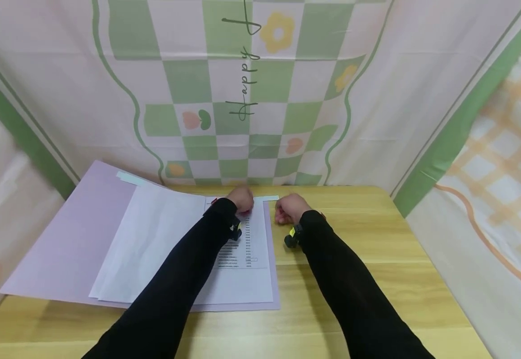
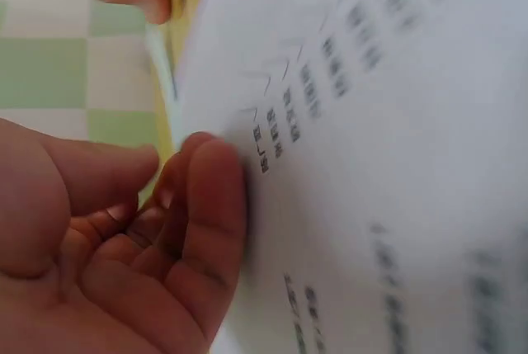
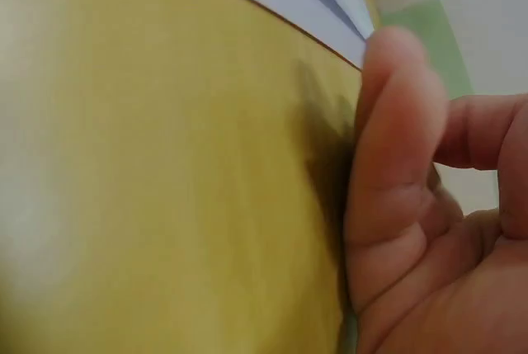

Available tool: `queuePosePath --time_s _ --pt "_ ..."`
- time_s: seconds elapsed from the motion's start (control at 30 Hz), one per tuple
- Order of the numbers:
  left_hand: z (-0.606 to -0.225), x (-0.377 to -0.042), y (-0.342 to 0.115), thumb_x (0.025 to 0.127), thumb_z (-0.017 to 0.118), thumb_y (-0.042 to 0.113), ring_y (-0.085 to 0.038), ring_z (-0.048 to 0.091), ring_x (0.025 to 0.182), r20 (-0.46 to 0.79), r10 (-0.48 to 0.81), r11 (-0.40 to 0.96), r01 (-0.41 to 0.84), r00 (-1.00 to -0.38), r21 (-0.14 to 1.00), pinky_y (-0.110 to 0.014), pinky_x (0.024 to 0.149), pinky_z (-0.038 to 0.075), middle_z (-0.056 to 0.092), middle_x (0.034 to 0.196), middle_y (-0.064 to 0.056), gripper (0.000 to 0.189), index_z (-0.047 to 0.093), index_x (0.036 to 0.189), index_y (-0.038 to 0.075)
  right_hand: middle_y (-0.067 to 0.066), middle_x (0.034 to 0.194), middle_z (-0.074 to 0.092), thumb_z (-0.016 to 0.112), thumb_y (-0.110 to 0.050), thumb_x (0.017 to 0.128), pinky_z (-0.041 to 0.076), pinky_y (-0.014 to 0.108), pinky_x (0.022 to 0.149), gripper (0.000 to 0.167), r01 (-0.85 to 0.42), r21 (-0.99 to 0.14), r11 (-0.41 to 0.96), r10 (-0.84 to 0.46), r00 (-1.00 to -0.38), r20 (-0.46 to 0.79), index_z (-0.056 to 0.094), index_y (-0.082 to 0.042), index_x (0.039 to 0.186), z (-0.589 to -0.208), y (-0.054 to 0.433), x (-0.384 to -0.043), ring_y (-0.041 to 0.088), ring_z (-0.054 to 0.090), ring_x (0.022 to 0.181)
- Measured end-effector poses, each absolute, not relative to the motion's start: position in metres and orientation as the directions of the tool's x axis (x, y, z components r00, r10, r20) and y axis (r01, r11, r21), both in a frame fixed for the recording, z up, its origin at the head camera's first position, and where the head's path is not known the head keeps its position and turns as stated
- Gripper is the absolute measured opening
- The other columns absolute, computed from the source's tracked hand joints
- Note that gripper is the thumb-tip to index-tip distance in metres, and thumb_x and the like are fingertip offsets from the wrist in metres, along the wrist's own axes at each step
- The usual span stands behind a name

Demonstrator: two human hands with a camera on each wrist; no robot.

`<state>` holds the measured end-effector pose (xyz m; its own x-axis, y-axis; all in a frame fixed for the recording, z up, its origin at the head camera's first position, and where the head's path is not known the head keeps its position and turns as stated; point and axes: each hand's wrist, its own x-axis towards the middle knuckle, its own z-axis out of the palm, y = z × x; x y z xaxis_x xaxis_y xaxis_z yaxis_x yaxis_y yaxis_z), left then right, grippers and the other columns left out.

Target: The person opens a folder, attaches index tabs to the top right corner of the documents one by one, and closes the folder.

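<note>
A light purple folder (image 1: 76, 239) lies spread on the wooden table, with white sheets inside. Over the top of the printed sheet (image 1: 256, 284) is my left hand (image 1: 242, 199), its fingers curled and the side of one finger resting at the paper. A narrow pale green strip (image 1: 269, 198) runs along the folder's top right edge, from near my left fingertips toward my right hand (image 1: 289, 208). Just beyond the folder's right edge, the right hand is bent, its fingertips close to the strip's end. I cannot tell whether either hand pinches the strip.
Another pale strip (image 1: 130, 178) is at the top of the folder's raised left cover, above a blank white sheet (image 1: 152, 229). A patterned curtain (image 1: 269, 124) hangs right behind the table's back edge. Table surface (image 1: 354, 219) shows to the right of the folder.
</note>
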<state>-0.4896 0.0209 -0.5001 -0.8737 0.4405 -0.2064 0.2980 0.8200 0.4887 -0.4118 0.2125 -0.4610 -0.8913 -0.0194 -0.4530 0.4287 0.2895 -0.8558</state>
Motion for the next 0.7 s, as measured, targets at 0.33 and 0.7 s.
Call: queuePosePath --time_s 0.33,0.7 --pt "-0.439 -0.371 0.003 0.098 0.061 0.013 -0.022 0.061 0.091 -0.117 0.582 0.806 0.552 -0.805 0.212 -0.037 0.087 0.049 0.063 0.098 -0.005 0.012 0.069 0.105 0.007 0.012 0.070 0.064 0.058 -0.006 0.091 0.055 0.033 0.060 0.011 0.184 -0.733 0.655 -0.156 -0.916 -0.370 0.061 0.000 0.082 -0.456 0.222 -0.385 0.022 0.063 0.059" --pt "-0.423 -0.297 -0.032 0.094 0.069 0.018 -0.019 0.061 0.080 -0.157 0.694 0.703 0.709 -0.702 -0.063 -0.038 0.081 0.052 0.066 0.096 -0.002 0.020 0.074 0.113 0.015 0.008 0.066 0.063 0.063 -0.006 0.092 0.050 0.033 0.053 0.013 -0.078 -0.590 0.804 -0.327 -0.886 -0.329 0.063 -0.007 0.079 -0.451 0.218 -0.340 0.021 0.059 0.055"
